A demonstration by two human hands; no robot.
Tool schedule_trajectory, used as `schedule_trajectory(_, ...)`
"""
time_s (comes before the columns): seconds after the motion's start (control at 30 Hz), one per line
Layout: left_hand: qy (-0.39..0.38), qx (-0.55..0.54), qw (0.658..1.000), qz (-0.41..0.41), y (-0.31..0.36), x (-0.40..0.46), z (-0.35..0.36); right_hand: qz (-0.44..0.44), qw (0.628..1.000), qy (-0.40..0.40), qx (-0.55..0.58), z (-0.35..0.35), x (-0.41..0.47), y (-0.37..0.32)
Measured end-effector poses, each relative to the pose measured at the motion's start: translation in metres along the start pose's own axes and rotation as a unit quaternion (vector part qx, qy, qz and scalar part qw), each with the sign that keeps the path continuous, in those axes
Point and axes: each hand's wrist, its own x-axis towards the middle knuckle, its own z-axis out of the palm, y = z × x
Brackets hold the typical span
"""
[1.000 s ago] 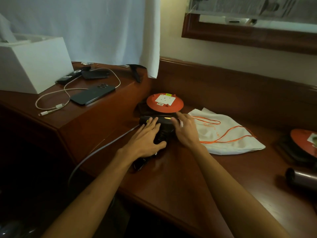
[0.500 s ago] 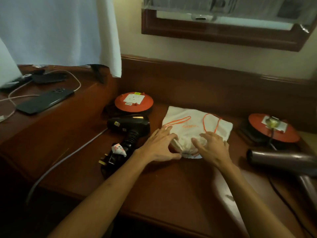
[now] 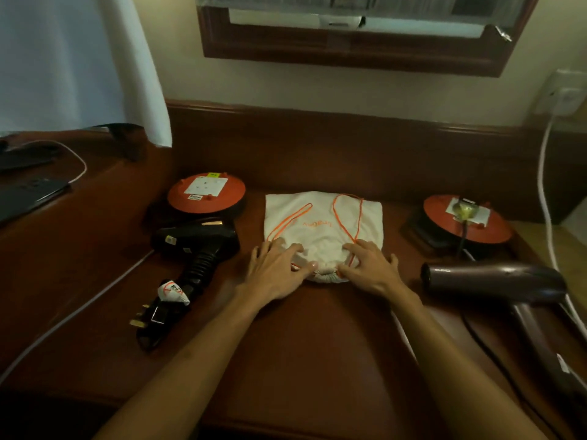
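Observation:
A white drawstring bag (image 3: pixel 324 222) with orange cords lies flat in the middle of the wooden desk (image 3: pixel 311 350), its gathered mouth toward me. My left hand (image 3: pixel 279 269) rests on the bag's near left corner with fingers spread and the thumb at the gathered mouth. My right hand (image 3: pixel 371 268) lies on the near right corner, fingers spread over the cloth and an orange cord. A black hair dryer (image 3: pixel 197 239) lies left of the bag, its plug (image 3: pixel 149 319) toward me. A dark purple hair dryer (image 3: pixel 495 281) lies to the right.
Two orange cable reels stand at the back, the left cable reel (image 3: pixel 206 193) beside the black dryer and the right cable reel (image 3: pixel 467 220) with a plug in it. A phone (image 3: pixel 28 198) and white cable lie on the raised left shelf. A white curtain (image 3: pixel 73 58) hangs at left; a wall socket (image 3: pixel 565 96) sits at right.
Both hands left the black hair dryer and moved right onto the white bag. The bag now lies squarer in front of me, and my view swung right.

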Motion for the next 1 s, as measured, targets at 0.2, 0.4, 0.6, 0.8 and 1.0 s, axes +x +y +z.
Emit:
schedule_trajectory(0.2, 0.007, -0.006, 1.000, -0.004, 0.005, -0.001, -0.007, -0.006, 0.999, 0.022, 0.038, -0.006, -0.008, -0.003)
schedule_trajectory(0.4, 0.094, 0.031, 0.994, 0.051, 0.043, -0.007, -0.020, 0.002, 0.984, 0.130, 0.126, -0.041, -0.039, 0.013)
schedule_trajectory(0.6, 0.111, 0.027, 0.986, 0.125, 0.123, -0.002, -0.031, 0.011, 0.963, 0.207, 0.171, -0.096, -0.071, 0.051)
schedule_trajectory(0.8, 0.027, -0.013, 0.973, 0.230, 0.217, 0.037, -0.030, 0.057, 0.959, 0.235, 0.147, -0.149, -0.095, 0.107)
schedule_trajectory(1.0, -0.062, -0.040, 0.963, 0.258, 0.285, 0.112, -0.015, 0.132, 0.971, 0.174, 0.101, -0.179, -0.059, 0.171)
